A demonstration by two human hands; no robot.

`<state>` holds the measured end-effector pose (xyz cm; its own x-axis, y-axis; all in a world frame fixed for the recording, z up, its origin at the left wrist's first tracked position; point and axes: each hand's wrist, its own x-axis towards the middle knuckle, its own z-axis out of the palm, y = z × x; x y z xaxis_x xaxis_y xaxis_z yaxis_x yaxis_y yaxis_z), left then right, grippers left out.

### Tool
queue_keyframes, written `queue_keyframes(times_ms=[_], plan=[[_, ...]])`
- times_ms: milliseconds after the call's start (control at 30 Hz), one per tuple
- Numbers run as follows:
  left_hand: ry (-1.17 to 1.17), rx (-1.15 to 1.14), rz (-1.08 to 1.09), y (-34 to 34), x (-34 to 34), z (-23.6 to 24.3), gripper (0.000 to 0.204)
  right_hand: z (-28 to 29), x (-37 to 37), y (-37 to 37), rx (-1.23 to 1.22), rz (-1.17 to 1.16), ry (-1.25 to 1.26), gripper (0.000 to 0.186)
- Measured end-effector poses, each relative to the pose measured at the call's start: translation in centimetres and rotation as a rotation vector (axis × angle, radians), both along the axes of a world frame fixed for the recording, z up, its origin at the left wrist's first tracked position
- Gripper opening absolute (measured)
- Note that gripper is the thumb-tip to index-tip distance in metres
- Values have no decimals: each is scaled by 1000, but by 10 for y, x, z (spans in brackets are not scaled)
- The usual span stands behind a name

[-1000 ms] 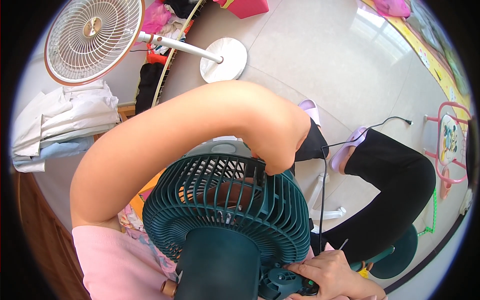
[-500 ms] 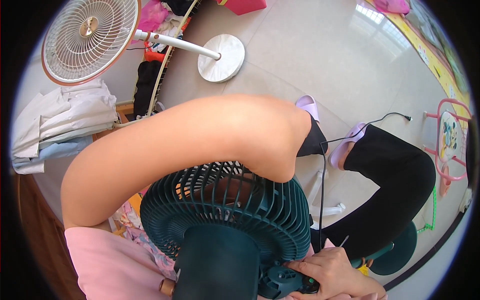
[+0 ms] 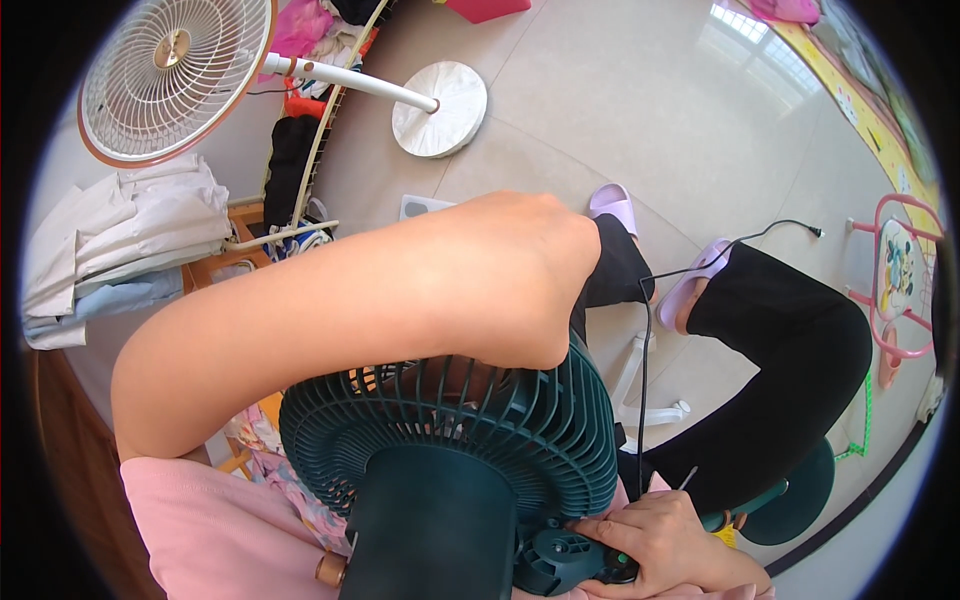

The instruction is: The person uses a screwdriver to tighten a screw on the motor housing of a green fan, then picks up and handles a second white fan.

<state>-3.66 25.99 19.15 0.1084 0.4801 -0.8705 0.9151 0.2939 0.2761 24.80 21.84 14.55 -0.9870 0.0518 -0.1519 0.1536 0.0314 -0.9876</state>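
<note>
A dark green fan [image 3: 430,520] lies tilted in front of me, its round motor housing toward me and its slatted grille [image 3: 340,430] facing away. My left arm arches over the grille. My left hand [image 3: 530,290] bends down on its far side, touching the rim, and the fingers are hidden behind the slats. At the lower right my right hand [image 3: 655,540] is closed around the fan's dark jointed neck [image 3: 565,560], near a small green spot. A thin metal rod [image 3: 688,478] sticks up beside this hand; its lower end is hidden.
A black power cord [image 3: 645,370] runs from the fan across the floor to a loose plug [image 3: 818,232]. A white standing fan [image 3: 175,85] is at the far left, above folded clothes [image 3: 130,225]. A pink child's chair [image 3: 900,280] stands at the right. My legs flank the fan.
My left forearm and wrist have shifted slightly left, and a pale box on the floor now shows behind the arm. My right hand keeps its hold on the neck.
</note>
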Motion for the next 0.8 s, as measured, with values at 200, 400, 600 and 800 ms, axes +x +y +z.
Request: queue_keyframes(times_ms=[200,400,600,800], plan=[[-16,88,-19,-5,-2,-2,6,3,0,1,7,-3,1,48],[-13,-19,69,0,-5,-6,8,3,-2,0,20,16,1,47],[-5,-144,121,2,-11,-19,9,2,-2,3,23,-10,16,49],[-109,13,252,-20,-16,-13,12,-4,-18,39,-157,120,139,51]])
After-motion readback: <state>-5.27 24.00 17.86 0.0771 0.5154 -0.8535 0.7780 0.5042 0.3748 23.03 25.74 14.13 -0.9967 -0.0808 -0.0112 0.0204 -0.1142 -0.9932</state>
